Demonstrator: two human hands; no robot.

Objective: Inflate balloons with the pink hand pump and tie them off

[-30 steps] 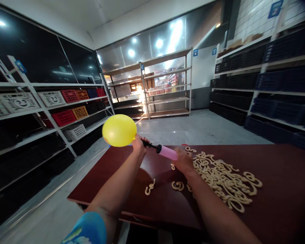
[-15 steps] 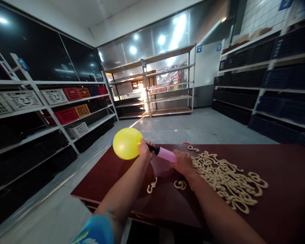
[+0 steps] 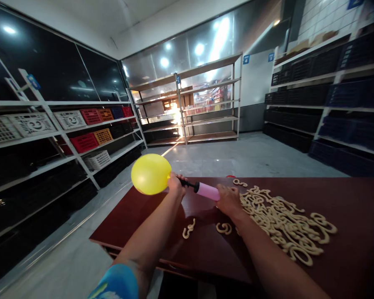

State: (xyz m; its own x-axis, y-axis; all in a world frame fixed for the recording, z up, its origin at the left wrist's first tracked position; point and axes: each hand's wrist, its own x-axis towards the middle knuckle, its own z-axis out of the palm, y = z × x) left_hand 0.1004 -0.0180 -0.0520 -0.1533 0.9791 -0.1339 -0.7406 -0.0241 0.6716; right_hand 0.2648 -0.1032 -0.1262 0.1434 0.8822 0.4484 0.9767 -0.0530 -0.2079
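Observation:
An inflated yellow balloon (image 3: 150,174) is at my left hand (image 3: 176,185), beyond the left part of the table. Its neck sits in my closed left fingers, together with the black end of a balloon pump (image 3: 208,191). My right hand (image 3: 229,200) is wrapped round the far end of the pump's pink barrel. Between the barrel and my left hand a length of black rod shows. The exact join of balloon and pump is hidden by my fingers. Both hands are above the dark red table (image 3: 137,218).
A pile of beige curled, ring-like pieces (image 3: 283,220) covers the table's right part. Loose curled pieces (image 3: 189,229) lie near the front. Shelves with crates (image 3: 33,123) line the left, dark crates (image 3: 345,131) the right, and a metal rack (image 3: 212,120) stands at the back.
The pink barrel and my right hand have moved a little away from my left hand, baring more black rod. The balloon has shifted slightly left and looks somewhat tilted.

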